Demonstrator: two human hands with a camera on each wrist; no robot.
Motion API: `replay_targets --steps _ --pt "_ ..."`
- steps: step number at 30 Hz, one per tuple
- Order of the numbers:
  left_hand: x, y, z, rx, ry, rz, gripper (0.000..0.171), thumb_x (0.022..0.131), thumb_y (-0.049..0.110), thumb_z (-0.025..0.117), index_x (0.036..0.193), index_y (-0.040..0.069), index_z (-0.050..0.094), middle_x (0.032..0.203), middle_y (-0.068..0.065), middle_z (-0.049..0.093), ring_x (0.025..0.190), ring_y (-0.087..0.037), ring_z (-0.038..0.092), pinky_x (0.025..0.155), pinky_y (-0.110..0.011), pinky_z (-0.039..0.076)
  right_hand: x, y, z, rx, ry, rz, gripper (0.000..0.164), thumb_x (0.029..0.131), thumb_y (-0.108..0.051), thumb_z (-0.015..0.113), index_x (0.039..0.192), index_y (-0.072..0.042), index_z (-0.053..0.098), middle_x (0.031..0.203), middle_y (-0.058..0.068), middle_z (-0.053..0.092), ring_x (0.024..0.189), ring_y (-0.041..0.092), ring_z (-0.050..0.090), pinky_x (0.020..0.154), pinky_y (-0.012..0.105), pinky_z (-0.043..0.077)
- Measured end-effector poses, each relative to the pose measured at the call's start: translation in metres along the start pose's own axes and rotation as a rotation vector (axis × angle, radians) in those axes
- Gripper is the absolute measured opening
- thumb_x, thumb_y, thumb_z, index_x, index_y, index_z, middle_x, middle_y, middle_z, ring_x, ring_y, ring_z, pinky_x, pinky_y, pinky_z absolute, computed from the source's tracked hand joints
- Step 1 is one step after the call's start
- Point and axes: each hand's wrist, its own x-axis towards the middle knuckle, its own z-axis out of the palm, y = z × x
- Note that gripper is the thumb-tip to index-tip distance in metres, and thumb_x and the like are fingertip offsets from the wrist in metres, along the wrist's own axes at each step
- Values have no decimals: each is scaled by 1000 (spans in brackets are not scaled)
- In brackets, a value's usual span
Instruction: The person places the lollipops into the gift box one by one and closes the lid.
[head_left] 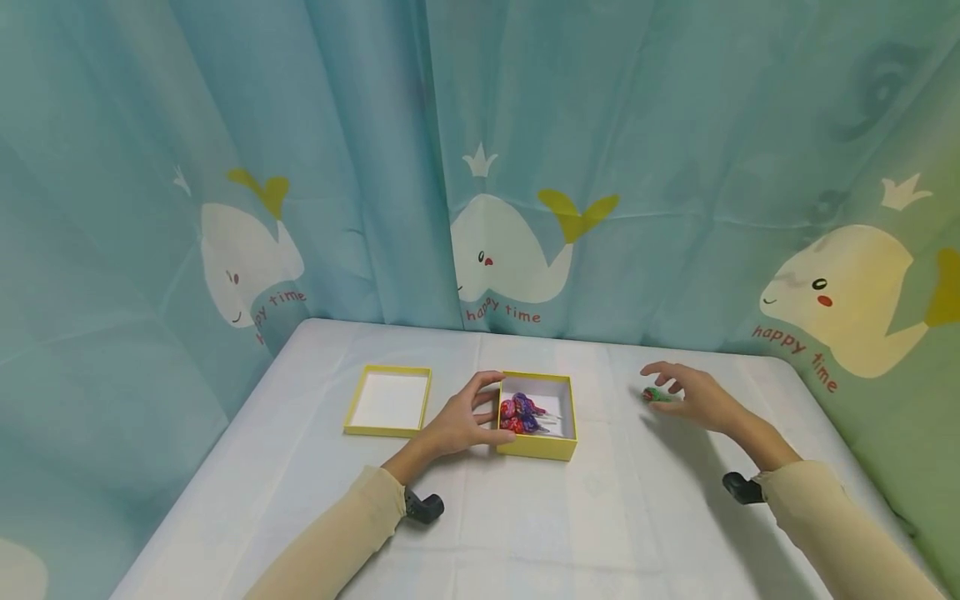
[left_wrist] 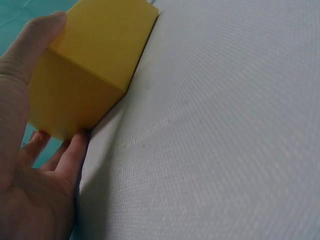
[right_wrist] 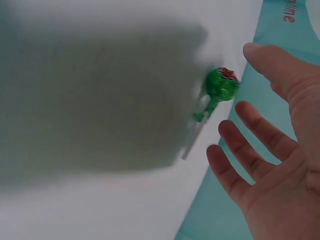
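Note:
My left hand (head_left: 460, 423) holds a yellow open-topped box (head_left: 542, 448) by its left end. In the left wrist view the thumb lies against one face of the box (left_wrist: 102, 37), and the fingertips touch another side. Several lollipops (head_left: 523, 414) in red and purple wrappers lie inside, white sticks pointing right. Over on the right, my right hand (head_left: 701, 402) hovers by a lollipop (head_left: 651, 393), fingers spread and slightly bent. The right wrist view shows this green-and-red wrapped lollipop (right_wrist: 221, 85) lying on the table, apart from the fingers, its stick visible.
A shallow yellow-edged box lid (head_left: 390, 402), white inside, lies left of the box. Both stand on a white-covered table (head_left: 525, 525). Blue curtains (head_left: 360, 167) printed with whales hang along the table's back and sides.

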Motion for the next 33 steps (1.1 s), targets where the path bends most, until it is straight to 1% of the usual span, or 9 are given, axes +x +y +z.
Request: replay_targets --steps 2,5,10,15,20,26,33 --pt "0 1 0 2 -1 -1 92 82 12 89 155 17 34 165 -7 29 150 -32 34 111 -35 48 3 1 3 -1 -4 13 51 83 -7 85 128 -3 61 104 15 69 87 30 68 76 52 59" --pt "0 1 0 6 -4 -2 92 82 12 89 155 17 34 165 -7 29 150 -32 34 111 -35 48 6 3 7 -3 -8 39 51 83 -7 86 127 -3 62 101 13 69 86 29 68 75 49 59" --pt "0 1 1 6 -5 -3 92 82 12 89 155 17 34 165 -7 29 150 -31 34 111 -35 48 7 6 11 0 -22 83 45 83 -7 85 123 -4 64 93 7 66 81 22 65 69 39 55" --pt "1 2 1 5 -1 -6 92 81 12 89 154 17 34 165 -7 29 150 -31 34 111 -36 48 7 10 15 -2 -28 101 40 84 -5 83 120 -4 66 88 3 63 76 15 60 65 32 51" --pt "0 1 0 6 -3 -2 92 81 12 89 155 17 34 165 -7 29 150 -31 34 111 -36 48 8 11 18 -5 -29 104 33 86 -5 80 117 -4 67 87 1 62 73 13 56 64 30 48" --pt "0 1 -1 15 -2 4 92 82 13 89 155 17 34 165 -7 29 150 -31 34 110 -35 48 9 11 21 -3 -32 136 26 87 -5 79 111 -6 70 87 0 62 75 13 56 65 32 49" --pt "-1 2 0 14 -1 1 92 82 12 89 155 16 34 165 -7 29 150 -31 34 111 -36 48 8 12 22 -4 -33 145 24 87 -5 79 109 -7 70 87 0 62 74 13 56 65 32 48"
